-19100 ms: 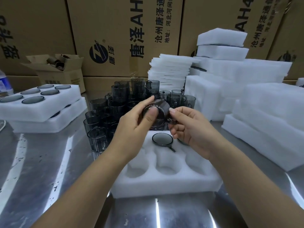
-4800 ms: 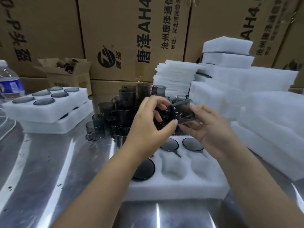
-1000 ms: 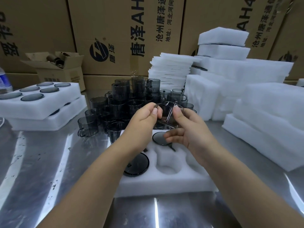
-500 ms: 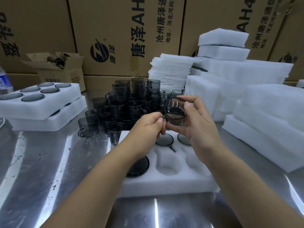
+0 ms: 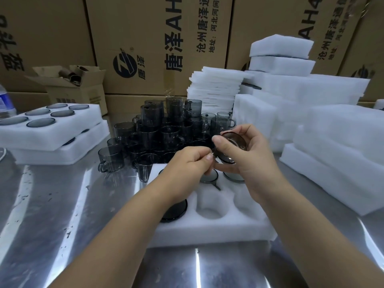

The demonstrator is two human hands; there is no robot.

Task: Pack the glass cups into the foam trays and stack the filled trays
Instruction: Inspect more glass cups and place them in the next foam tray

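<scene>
A white foam tray [image 5: 209, 229] with round pockets lies in front of me on the metal table. Smoky glass cups sit upside down in its far pockets and in the near left pocket [image 5: 173, 213]; the near middle and near right pockets are bare. Above the tray my right hand [image 5: 247, 161] grips a smoky glass cup [image 5: 233, 147], tilted on its side. My left hand [image 5: 188, 166] pinches that cup at its left edge, where the handle seems to be. A pile of loose glass cups [image 5: 158, 132] stands just behind the tray.
Two filled foam trays [image 5: 52, 129] are stacked at the left. Bare foam trays and sheets [image 5: 291, 96] are heaped at the back right and right. Cardboard boxes [image 5: 158, 38] wall the back, a small open box [image 5: 70, 84] stands at back left, and a water bottle [image 5: 5, 102] at the left edge.
Both hands have turned the held cup, so it lies more on its side and slightly lower and to the right. The tray's contents are unchanged over the last second.
</scene>
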